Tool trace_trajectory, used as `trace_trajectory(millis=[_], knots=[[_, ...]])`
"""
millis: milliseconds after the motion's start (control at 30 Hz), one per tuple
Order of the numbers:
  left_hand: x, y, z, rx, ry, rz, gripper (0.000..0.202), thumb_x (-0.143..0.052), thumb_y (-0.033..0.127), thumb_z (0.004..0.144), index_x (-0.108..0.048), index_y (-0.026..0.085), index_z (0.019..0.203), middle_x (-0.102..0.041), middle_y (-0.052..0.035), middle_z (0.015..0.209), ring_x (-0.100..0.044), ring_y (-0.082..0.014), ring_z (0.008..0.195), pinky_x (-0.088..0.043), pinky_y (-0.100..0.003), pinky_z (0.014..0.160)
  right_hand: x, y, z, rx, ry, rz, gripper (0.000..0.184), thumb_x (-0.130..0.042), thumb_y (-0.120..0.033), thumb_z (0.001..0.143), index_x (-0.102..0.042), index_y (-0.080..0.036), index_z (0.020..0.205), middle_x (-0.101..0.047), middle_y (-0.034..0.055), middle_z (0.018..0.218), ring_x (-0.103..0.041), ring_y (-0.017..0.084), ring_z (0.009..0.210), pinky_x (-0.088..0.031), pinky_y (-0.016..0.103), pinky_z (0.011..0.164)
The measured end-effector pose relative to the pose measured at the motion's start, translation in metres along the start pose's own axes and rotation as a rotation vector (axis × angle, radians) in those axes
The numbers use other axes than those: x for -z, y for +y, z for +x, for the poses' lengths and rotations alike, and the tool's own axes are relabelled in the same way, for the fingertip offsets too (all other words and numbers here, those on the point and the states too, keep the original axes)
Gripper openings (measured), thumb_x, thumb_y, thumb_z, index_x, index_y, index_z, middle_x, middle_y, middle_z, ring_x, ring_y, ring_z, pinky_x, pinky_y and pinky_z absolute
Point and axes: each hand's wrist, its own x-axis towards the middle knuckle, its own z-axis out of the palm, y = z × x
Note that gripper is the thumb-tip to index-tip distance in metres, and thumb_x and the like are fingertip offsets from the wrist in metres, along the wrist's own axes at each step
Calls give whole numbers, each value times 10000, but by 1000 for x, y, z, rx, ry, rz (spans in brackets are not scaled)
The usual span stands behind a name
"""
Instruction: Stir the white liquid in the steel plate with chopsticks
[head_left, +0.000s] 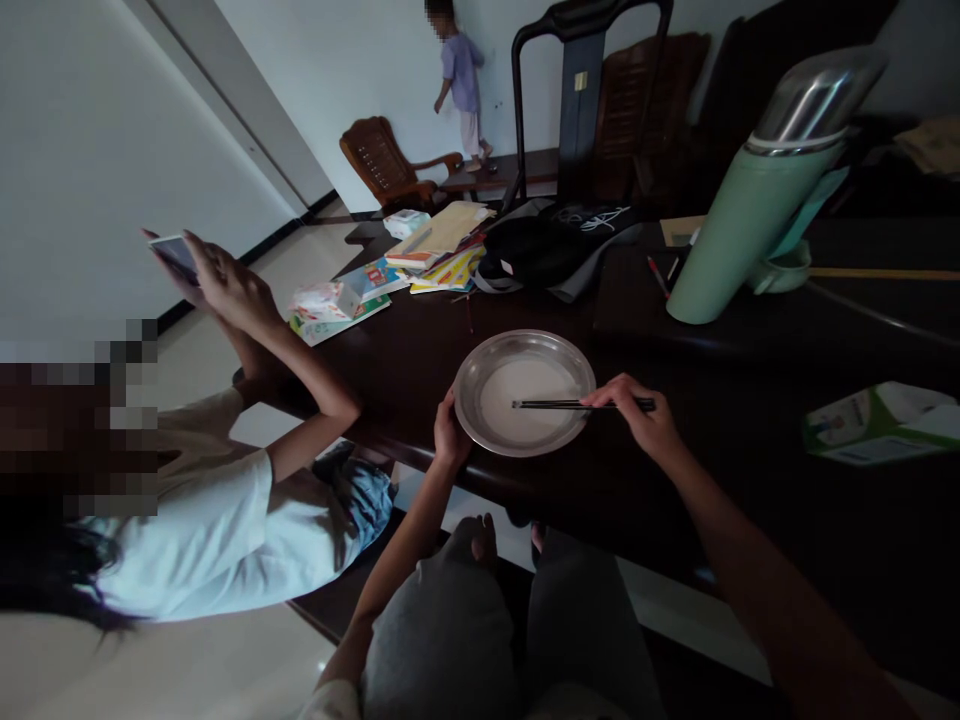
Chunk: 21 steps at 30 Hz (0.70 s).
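A round metal bowl (469,425) sits at the near edge of the dark table, with a whitish liquid or batter (504,388) in it. My left hand (448,432) grips the bowl's left rim, fingers mostly hidden beneath it. In my right hand (637,408) is a pair of dark chopsticks (555,405), held nearly level over the bowl's right rim. Their tips reach the middle of the bowl; whether they dip into the white contents I cannot tell.
A green thermos (750,230) stands at the right, behind a green-white carton (877,425). Books (442,250), a tissue pack (326,300) and a black bag (540,245) lie farther back. At left sits a person (217,520) holding a phone (174,258); another person (461,80) stands beyond.
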Motion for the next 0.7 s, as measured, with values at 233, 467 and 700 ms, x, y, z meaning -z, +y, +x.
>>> trace_trajectory(millis=[233,467,700], knots=[[-1,-1,0,1,1,18,198,-766,442,847,-796,258,912,-841,-52,944,-782,-336,1195,-600,-419,1059,2,-1,0,-51,164,-17,614,-632,-785,1034,-782,-287,707,-846,53,782,-825,275,800,-651,460,875],[2,-2,1,-16,-1,15,240,-789,453,778,-787,251,908,-838,-64,956,-766,-370,1253,-596,-456,1093,-1,0,1,-4,8,-71,559,-678,-815,988,-849,-324,782,-890,65,906,-838,305,948,-647,493,957],[2,-2,1,11,-2,-11,201,-770,426,831,-801,251,925,-844,-62,957,-775,-351,1223,-605,-431,1063,2,1,1,-69,75,19,617,-651,-797,1016,-780,-283,700,-848,57,776,-831,280,793,-664,470,890]])
